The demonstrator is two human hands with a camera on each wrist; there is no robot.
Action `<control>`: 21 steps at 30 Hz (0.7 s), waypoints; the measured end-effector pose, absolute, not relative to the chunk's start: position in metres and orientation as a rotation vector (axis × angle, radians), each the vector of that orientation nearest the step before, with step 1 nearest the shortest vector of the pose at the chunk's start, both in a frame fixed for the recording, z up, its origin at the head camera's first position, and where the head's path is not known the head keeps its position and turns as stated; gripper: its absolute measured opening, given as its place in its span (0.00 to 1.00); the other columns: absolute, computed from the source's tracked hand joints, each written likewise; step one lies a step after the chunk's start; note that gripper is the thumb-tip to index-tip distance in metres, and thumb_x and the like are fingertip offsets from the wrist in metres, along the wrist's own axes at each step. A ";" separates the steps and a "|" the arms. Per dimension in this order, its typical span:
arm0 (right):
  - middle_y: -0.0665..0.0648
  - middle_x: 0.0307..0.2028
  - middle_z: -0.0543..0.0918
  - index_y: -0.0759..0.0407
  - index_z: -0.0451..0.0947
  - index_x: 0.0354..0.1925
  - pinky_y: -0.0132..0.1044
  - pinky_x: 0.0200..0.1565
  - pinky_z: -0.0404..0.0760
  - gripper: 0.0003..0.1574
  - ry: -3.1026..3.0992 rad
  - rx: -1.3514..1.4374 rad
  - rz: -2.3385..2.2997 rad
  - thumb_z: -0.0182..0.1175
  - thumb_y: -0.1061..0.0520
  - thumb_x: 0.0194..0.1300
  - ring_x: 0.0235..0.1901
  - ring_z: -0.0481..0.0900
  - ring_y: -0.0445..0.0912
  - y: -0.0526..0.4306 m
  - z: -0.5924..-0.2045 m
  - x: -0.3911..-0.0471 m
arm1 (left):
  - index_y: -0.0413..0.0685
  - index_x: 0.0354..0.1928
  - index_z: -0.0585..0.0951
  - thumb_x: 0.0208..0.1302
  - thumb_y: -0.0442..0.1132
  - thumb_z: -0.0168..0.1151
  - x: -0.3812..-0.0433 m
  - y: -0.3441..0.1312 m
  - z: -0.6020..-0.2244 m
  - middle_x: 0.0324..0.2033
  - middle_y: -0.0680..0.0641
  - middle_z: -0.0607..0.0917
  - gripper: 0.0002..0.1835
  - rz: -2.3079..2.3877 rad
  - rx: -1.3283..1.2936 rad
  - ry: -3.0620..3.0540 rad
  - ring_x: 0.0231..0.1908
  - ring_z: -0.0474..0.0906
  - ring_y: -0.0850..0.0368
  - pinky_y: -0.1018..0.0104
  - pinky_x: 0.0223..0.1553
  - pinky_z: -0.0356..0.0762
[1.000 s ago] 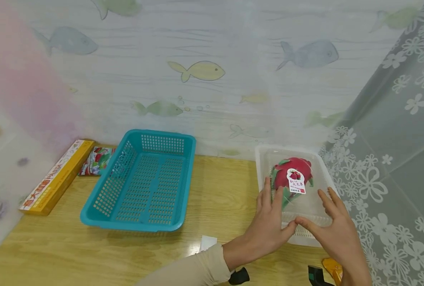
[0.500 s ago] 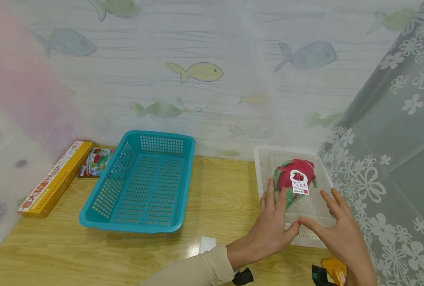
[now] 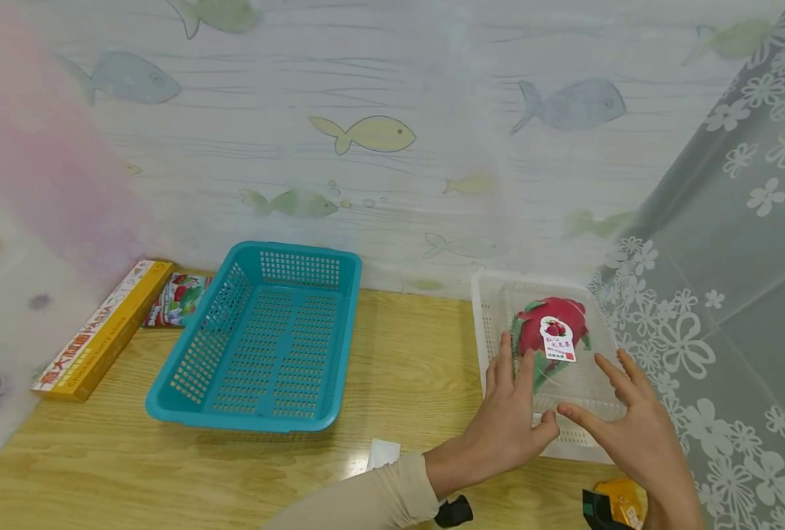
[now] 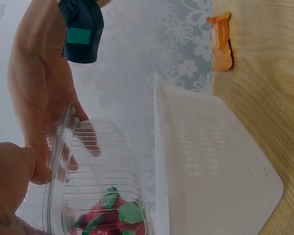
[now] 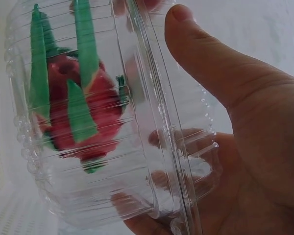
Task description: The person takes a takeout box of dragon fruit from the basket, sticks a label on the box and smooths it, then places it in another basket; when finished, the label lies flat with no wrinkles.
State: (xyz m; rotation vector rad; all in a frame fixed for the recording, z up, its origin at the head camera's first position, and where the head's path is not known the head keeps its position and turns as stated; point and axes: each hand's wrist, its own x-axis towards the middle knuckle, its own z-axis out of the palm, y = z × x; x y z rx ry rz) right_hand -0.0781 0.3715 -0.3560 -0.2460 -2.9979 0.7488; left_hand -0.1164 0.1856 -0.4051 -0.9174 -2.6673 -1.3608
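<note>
Both hands hold a clear plastic clamshell box (image 3: 574, 390) from its near end. Inside lies a red dragon fruit (image 3: 533, 331) with green scales; a white label (image 3: 558, 340) shows over it. My left hand (image 3: 506, 423) has its fingers along the left side, thumb near the front edge. On the opposite side, my right hand (image 3: 640, 430) grips with spread fingers and thumb, also seen on the rim in the right wrist view. Beneath the box is a white slotted basket (image 3: 482, 346). In the left wrist view, a gap separates box and basket wall (image 4: 206, 205).
A teal basket (image 3: 233, 422) stands left of centre on the wooden table (image 3: 408, 361). Left of it lie a yellow pasta box (image 3: 104, 331) and a small colourful packet (image 3: 179, 298). An orange packet (image 3: 622, 500) sits near the right forearm; a white paper piece (image 3: 383, 452) lies by the left sleeve.
Both hands and the clamshell box have shifted slightly right and a little toward me over the white basket. The grip looks the same, with the thumbs slightly further apart.
</note>
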 end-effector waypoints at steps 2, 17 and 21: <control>0.72 0.80 0.38 0.62 0.51 0.80 0.80 0.52 0.69 0.64 -3.006 -0.248 0.745 0.72 0.37 0.61 0.62 0.65 0.83 0.372 -0.355 -0.079 | 0.35 0.77 0.57 0.66 0.43 0.60 -0.117 0.186 -0.405 0.80 0.33 0.39 0.42 -1.365 -0.920 -2.674 0.76 0.51 0.33 0.49 0.59 0.80; 0.74 0.80 0.36 0.63 0.50 0.80 0.78 0.53 0.70 0.63 -3.076 -0.232 0.774 0.68 0.34 0.64 0.63 0.64 0.83 0.380 -0.356 -0.088 | 0.36 0.78 0.55 0.69 0.46 0.60 -0.125 0.192 -0.407 0.80 0.32 0.38 0.42 -1.372 -0.909 -2.754 0.77 0.50 0.31 0.48 0.61 0.79; 0.75 0.80 0.36 0.64 0.50 0.80 0.78 0.53 0.70 0.63 -3.084 -0.224 0.775 0.68 0.34 0.64 0.63 0.64 0.83 0.380 -0.357 -0.091 | 0.36 0.79 0.55 0.70 0.46 0.60 -0.126 0.192 -0.408 0.81 0.34 0.37 0.42 -1.385 -0.896 -2.777 0.77 0.49 0.31 0.48 0.61 0.78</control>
